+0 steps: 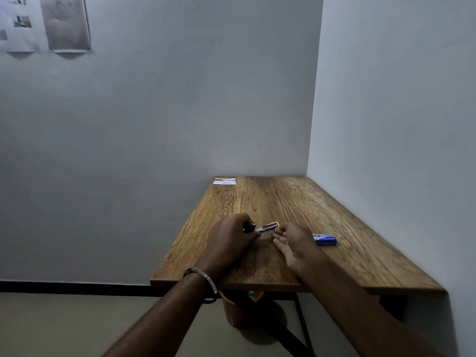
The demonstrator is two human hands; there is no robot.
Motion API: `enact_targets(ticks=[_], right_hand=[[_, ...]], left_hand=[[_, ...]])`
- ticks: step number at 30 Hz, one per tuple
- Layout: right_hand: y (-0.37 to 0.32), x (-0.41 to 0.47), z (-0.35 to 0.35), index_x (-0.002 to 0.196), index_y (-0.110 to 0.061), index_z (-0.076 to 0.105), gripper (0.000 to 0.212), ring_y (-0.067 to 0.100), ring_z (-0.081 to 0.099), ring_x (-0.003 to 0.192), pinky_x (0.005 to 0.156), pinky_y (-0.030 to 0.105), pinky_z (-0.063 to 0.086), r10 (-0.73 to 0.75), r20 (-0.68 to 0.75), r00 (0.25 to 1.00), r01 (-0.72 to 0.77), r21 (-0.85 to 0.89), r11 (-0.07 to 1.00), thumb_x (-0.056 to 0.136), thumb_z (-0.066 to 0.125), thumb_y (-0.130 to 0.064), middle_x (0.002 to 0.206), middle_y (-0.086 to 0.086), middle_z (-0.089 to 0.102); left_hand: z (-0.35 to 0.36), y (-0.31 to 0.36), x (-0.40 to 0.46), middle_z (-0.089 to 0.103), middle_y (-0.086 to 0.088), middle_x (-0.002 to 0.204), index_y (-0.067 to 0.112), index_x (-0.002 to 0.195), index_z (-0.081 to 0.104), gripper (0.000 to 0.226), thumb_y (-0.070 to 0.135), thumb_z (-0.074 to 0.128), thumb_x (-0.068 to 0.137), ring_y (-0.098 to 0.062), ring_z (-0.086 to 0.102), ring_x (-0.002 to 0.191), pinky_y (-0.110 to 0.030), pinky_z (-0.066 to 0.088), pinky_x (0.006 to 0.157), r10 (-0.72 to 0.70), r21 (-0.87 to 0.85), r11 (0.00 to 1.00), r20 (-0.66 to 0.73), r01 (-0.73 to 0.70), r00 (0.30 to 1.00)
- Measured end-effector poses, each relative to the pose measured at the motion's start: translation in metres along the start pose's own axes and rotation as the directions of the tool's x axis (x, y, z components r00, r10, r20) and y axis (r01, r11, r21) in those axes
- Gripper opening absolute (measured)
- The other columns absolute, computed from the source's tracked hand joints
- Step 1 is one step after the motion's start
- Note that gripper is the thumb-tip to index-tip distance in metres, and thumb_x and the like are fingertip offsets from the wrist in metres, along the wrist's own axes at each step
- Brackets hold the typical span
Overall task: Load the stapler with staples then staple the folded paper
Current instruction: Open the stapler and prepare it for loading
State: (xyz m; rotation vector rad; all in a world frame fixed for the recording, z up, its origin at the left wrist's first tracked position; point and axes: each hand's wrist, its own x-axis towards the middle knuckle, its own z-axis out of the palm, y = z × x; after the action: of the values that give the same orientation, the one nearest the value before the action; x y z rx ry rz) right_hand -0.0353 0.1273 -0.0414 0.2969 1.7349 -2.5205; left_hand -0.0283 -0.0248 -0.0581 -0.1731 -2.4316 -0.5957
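My left hand (230,235) grips a small stapler (265,227) over the middle of the wooden table (296,202). The stapler's metal staple channel sticks out to the right, with a yellow tip. My right hand (293,242) is right beside that tip, palm turned up, fingertips pinched close to the channel's end; whether they hold staples I cannot tell. A blue staple box (325,239) lies on the table just right of my right hand. The folded white paper (224,181) lies at the table's far left corner, away from both hands.
The table stands in a corner, with a wall along its right side and another behind it. Its left and near edges are open to the floor. An orange object (233,311) sits under the near edge. Papers (46,21) hang on the far wall.
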Motion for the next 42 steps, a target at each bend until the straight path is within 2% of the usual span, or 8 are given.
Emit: enact_targets(ticks=[3, 5, 12, 16, 19, 28, 34, 42], right_hand=[[-0.002, -0.008, 0.006, 0.139, 0.009, 0.040, 0.040, 0.040, 0.047, 0.133, 0.111, 0.046, 0.041, 0.086, 0.035, 0.996, -0.090, 0.122, 0.988, 0.101, 0.036, -0.003, 0.141, 0.029, 0.048], [-0.002, -0.014, 0.011, 0.143, 0.007, 0.036, 0.043, 0.040, 0.052, 0.127, 0.103, 0.046, 0.047, 0.124, 0.104, 0.987, -0.143, 0.201, 0.969, 0.102, 0.033, -0.006, 0.141, 0.031, 0.048], [0.003, -0.014, 0.016, 0.126, 0.008, 0.053, 0.039, 0.029, 0.060, 0.084, 0.078, 0.038, 0.052, 0.148, 0.183, 0.972, -0.200, 0.313, 0.928, 0.104, 0.036, -0.020, 0.099, 0.023, 0.061], [0.009, -0.009, 0.017, 0.112, 0.002, 0.057, 0.031, 0.022, 0.056, 0.072, 0.080, 0.038, 0.052, 0.132, 0.166, 0.977, -0.188, 0.393, 0.900, 0.102, 0.036, -0.019, 0.081, 0.015, 0.056], [0.009, -0.006, 0.018, 0.101, 0.000, 0.059, 0.031, 0.023, 0.061, 0.072, 0.087, 0.042, 0.051, 0.118, 0.153, 0.981, -0.171, 0.401, 0.900, 0.103, 0.035, -0.019, 0.081, 0.014, 0.061], [0.008, -0.007, 0.017, 0.081, -0.006, 0.057, 0.029, 0.021, 0.057, 0.065, 0.065, 0.037, 0.049, 0.091, 0.191, 0.977, -0.162, 0.395, 0.904, 0.098, 0.035, -0.013, 0.069, 0.010, 0.058], [0.009, -0.004, 0.015, 0.081, -0.004, 0.058, 0.028, 0.025, 0.058, 0.070, 0.068, 0.037, 0.047, 0.087, 0.173, 0.981, -0.150, 0.392, 0.908, 0.097, 0.036, -0.013, 0.075, 0.013, 0.060], [0.007, -0.004, 0.020, 0.084, -0.002, 0.057, 0.027, 0.023, 0.058, 0.069, 0.068, 0.033, 0.047, 0.109, 0.139, 0.984, -0.165, 0.502, 0.849, 0.098, 0.036, -0.012, 0.078, 0.013, 0.059]], left_hand=[[-0.001, 0.002, -0.001, 0.072, 0.009, 0.091, 0.027, 0.095, 0.070, 0.021, 0.042, 0.075, 0.081, -0.006, 0.062, 0.075, -0.021, 0.044, 0.052, 0.026, 0.021, 0.999, -0.031, -0.025, 0.999], [-0.002, 0.004, -0.001, 0.072, 0.008, 0.090, 0.026, 0.094, 0.069, 0.020, 0.041, 0.075, 0.081, -0.007, 0.061, 0.074, -0.016, 0.035, 0.050, 0.068, 0.039, 0.997, -0.055, -0.066, 0.996], [-0.011, 0.010, 0.000, 0.065, 0.003, 0.093, 0.019, 0.093, 0.062, 0.011, 0.022, 0.068, 0.085, -0.017, 0.061, 0.073, -0.027, 0.045, 0.055, 0.359, 0.286, 0.899, -0.048, -0.332, 0.932], [-0.011, 0.015, 0.001, 0.065, 0.001, 0.094, 0.019, 0.092, 0.060, 0.019, 0.011, 0.070, 0.079, -0.019, 0.060, 0.079, -0.030, 0.048, 0.061, 0.484, 0.411, 0.805, -0.039, -0.427, 0.874], [-0.011, 0.017, 0.001, 0.065, 0.000, 0.096, 0.018, 0.092, 0.062, 0.019, 0.008, 0.071, 0.078, -0.020, 0.061, 0.080, -0.032, 0.052, 0.061, 0.511, 0.427, 0.793, -0.076, -0.434, 0.856], [-0.009, 0.018, -0.001, 0.064, -0.003, 0.098, 0.017, 0.093, 0.061, 0.019, 0.016, 0.072, 0.078, -0.022, 0.061, 0.081, -0.037, 0.052, 0.063, 0.593, 0.481, 0.724, -0.067, -0.495, 0.803], [-0.009, 0.020, -0.003, 0.062, -0.001, 0.097, 0.019, 0.100, 0.054, 0.024, 0.014, 0.035, 0.085, -0.020, 0.060, 0.074, -0.033, 0.049, 0.059, 0.578, 0.404, 0.758, -0.051, -0.512, 0.815], [-0.009, 0.020, -0.005, 0.070, 0.007, 0.090, 0.024, 0.096, 0.063, 0.010, 0.021, 0.060, 0.086, -0.017, 0.066, 0.070, -0.033, 0.049, 0.064, 0.584, 0.434, 0.757, -0.118, -0.488, 0.803]])
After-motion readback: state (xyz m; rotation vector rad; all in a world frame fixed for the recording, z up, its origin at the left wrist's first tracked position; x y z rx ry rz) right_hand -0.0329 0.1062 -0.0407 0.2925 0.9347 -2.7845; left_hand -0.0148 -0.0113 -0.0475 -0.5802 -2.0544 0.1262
